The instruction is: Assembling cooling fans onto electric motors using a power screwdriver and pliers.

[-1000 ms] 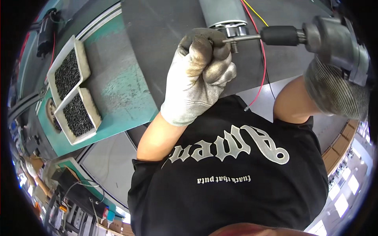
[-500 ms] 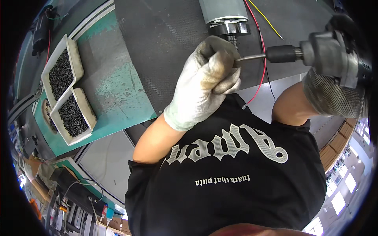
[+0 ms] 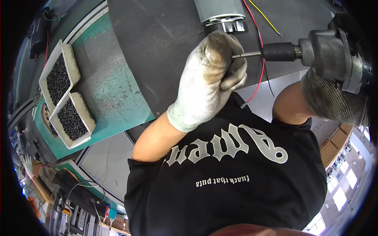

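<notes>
My left hand (image 3: 210,74), in a whitish glove with dirty fingertips, is closed at the tip of a metal driver bit (image 3: 248,54). Whatever its fingers pinch is hidden. The bit sticks out of the black chuck of a power screwdriver (image 3: 330,55), which my right hand (image 3: 334,96) grips in a dark-stained glove at the right; its fingers are partly hidden behind the tool. Just beyond my left hand lies a grey cylindrical motor (image 3: 220,10) with a shiny black end ring (image 3: 230,26). Its shaft is covered by my glove.
Two white trays (image 3: 87,114) of small black screws (image 3: 73,122) stand on the worn green mat (image 3: 120,90) at left. A red wire (image 3: 260,74) and a yellow wire (image 3: 267,19) trail beside the motor. Another person's gloved hand (image 3: 28,165) shows at the far left.
My left hand has risen slightly toward the motor and turned, now covering its threaded shaft. The screwdriver has shifted a little left and up with its bit still at my left fingers.
</notes>
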The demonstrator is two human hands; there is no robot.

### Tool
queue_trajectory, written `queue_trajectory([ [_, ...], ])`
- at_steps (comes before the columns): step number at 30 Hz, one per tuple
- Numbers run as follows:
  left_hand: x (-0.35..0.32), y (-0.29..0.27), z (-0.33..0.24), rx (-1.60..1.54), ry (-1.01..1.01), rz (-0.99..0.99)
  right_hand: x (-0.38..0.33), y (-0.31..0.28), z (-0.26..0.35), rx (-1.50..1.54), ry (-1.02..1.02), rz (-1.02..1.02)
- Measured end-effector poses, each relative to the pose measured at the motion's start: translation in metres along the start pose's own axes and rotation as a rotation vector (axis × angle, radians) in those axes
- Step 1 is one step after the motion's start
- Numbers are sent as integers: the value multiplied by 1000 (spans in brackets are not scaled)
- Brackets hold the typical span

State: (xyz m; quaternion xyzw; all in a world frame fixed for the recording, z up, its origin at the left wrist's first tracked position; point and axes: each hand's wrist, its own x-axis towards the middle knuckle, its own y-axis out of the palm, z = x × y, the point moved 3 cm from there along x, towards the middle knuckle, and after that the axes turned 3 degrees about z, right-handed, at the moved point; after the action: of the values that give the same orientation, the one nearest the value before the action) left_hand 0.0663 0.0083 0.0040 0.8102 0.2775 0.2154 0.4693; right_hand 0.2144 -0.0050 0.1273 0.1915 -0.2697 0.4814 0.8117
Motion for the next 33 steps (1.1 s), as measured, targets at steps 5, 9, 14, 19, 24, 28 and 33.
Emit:
queue_trajectory([
  [5, 1, 0, 1, -19, 62, -48, 0, -7, -4, -52, 11, -21],
  [9, -2, -5, 0, 316, 117, -258, -2, -1, -11, -101, 19, -43],
  [14, -10, 2, 13, 44, -227, -227, -6, -8, -12, -158, 36, -57],
  [19, -17, -13, 33, -293, -475, -71, -9, -2, -15, -217, 52, -75],
  [24, -18, -23, 34, -139, -436, -210, -13, -7, -17, -287, 60, -96],
  [28, -11, -28, 34, -340, -458, -397, -3, -17, -32, -327, 53, -109],
  [33, -4, -32, 32, -342, -271, -307, -7, 1, -35, -364, 62, -108],
])
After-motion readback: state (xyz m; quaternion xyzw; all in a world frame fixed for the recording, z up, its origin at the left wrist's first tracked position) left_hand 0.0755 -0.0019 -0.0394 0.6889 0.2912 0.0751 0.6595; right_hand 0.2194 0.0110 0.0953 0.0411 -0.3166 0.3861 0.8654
